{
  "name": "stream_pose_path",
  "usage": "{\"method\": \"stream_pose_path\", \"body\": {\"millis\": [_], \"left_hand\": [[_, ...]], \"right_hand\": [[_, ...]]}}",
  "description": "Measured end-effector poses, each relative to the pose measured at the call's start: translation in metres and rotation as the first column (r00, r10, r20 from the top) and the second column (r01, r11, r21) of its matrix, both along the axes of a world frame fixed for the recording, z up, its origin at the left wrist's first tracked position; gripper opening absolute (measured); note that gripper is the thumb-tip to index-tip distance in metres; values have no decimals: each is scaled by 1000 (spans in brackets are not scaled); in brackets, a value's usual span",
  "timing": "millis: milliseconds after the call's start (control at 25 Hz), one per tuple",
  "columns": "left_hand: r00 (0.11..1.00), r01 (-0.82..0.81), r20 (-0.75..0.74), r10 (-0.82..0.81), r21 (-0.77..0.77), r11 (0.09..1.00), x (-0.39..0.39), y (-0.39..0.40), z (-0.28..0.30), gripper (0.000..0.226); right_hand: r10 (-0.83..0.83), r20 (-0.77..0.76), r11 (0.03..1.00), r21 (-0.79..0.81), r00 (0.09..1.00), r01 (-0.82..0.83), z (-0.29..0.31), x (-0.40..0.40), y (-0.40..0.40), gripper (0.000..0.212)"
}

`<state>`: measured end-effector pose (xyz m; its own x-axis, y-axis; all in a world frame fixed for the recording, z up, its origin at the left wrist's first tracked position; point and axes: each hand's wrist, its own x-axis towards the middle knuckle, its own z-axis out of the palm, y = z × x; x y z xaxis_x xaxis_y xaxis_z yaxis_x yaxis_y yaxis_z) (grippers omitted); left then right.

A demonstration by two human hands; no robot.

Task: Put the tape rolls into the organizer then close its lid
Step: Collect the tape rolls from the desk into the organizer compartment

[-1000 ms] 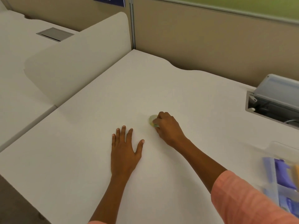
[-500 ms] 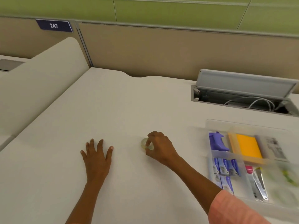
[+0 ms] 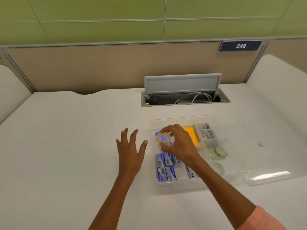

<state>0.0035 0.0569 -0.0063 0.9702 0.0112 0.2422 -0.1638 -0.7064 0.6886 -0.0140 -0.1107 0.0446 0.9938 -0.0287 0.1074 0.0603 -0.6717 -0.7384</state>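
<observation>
My right hand [image 3: 179,143] grips a clear tape roll [image 3: 163,138] by its edge, holding it above the far left part of the clear plastic organizer [image 3: 181,185]. Purple shows through the roll's core. Two more tape rolls [image 3: 219,152] with green tint lie in the organizer's right compartment. The organizer's clear lid [image 3: 269,175] lies open flat on the desk to the right. My left hand [image 3: 131,151] hovers with fingers spread just left of the organizer, holding nothing.
The organizer also holds small blue boxes [image 3: 166,168], an orange pad [image 3: 191,135] and a labelled packet [image 3: 206,131]. Behind it an open cable hatch [image 3: 184,95] with white wires sits in the white desk [image 3: 66,138]. A beige partition runs along the back.
My right hand lifted the tape roll off the desk and carried it right, over the organizer. My left hand rose from the desk and my view turned right.
</observation>
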Motion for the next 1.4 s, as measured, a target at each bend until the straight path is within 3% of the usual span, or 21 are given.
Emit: {"method": "stream_pose_path", "body": {"millis": [200,360,440,720,1040,1400], "left_hand": [[988,151,-33,-152,-20,988,-12,-69,2,58],[976,209,-49,-211,-43,977,-28,-105,-9,56],[975,221,-29,-221,12,975,-34,-120,-16,54],[959,282,-13,-284,169,944,-52,-144,-36,53],[967,256,-46,-252,216,942,-51,-144,-43,60],[971,241,-68,-231,228,943,-51,-145,-44,67]], "right_hand": [[-199,26,974,-102,980,200,-4,-33,-103,65],[-327,-5,911,-268,945,314,-16,-57,-160,49],[-347,-23,879,-357,938,316,-23,-67,-172,43],[-301,-183,879,-434,936,197,-57,-76,-185,47],[-334,-425,916,-356,841,184,-64,-66,-186,55],[-311,-463,946,-239,830,220,-57,-70,-187,58]]}}
